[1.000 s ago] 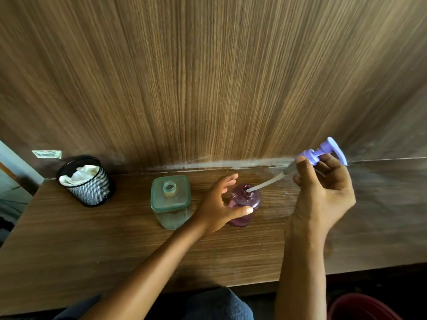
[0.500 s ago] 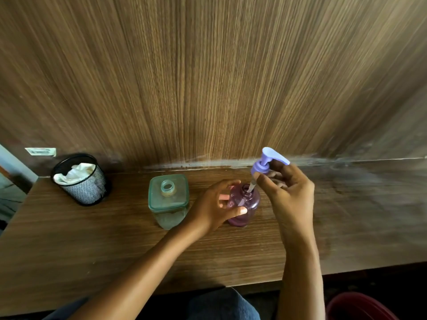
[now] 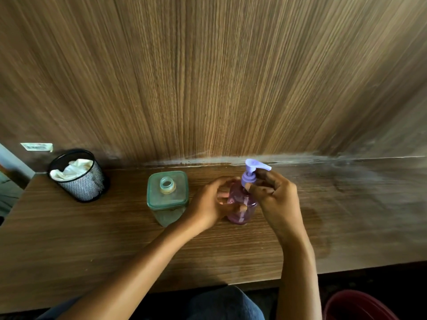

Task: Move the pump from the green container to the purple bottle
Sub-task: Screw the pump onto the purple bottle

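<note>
Head view shows you the pump standing upright on the neck of the purple bottle, its long axis vertical and its spout pointing to the right, toward the back wall. Your right hand is curled closed around the pump collar — thumb and fingertips pinch it, it seems, though the fingers hide the joint. Your left hand wraps half closed around the bottle body and holds it on the wooden table. Just left of that hand stands the green container, its mouth open and uncovered. Far left sits a black mesh cup with white cloth inside.
</note>
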A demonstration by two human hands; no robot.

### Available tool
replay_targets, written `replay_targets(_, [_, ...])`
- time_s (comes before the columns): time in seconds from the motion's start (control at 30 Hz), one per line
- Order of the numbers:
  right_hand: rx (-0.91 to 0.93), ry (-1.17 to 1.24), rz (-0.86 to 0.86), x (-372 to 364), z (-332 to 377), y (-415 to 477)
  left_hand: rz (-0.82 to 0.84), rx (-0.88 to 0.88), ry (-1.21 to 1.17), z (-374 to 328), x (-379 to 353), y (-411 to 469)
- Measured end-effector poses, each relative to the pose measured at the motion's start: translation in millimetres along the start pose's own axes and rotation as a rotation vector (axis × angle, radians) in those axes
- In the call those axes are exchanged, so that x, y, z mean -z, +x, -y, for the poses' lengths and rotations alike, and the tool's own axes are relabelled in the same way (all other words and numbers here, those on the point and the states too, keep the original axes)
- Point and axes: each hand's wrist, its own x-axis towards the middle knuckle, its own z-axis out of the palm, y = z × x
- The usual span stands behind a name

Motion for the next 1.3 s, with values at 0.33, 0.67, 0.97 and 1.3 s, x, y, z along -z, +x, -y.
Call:
replay_targets(0.33, [-0.011,-0.097,-0.023,0.0,-9.8,-0.4,-0.043,-0.066,0.083,1.7,-2.1,-0.6])
replay_targets(0.67, [-0.017,0.013,-0.045,0.5,-13.6,-2.7,-0.058,-0.073,0.138,3.0,-1.5,-0.9])
replay_targets(0.97, [-0.039,-0.029,-0.056,-11.5,-16.0,-1.8,-0.083,-0.100,0.170,4.0,-1.7,-1.6])
replay_targets(1.3, [-0.070,0.023,-0.149,-9.2,-16.9,0.9,-0.063,-0.087,0.163,6.3,-0.9,-1.6])
